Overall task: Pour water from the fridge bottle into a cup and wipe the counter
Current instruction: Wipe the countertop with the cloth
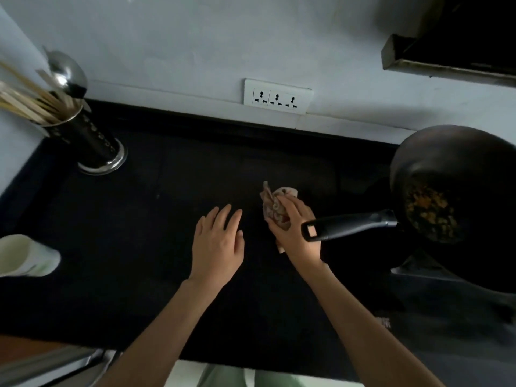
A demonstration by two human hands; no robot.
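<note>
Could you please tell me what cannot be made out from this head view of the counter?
- Cup: cut off by the left edge, so its water level is unseen.
- Cloth: partly covered by the right hand.
- Black counter: too dark to show wet spots.
- Fridge bottle: out of frame.

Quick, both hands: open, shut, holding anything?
Left hand: open, fingers straight, flat over the counter, holding nothing.
Right hand: grips the cloth against the counter.
</note>
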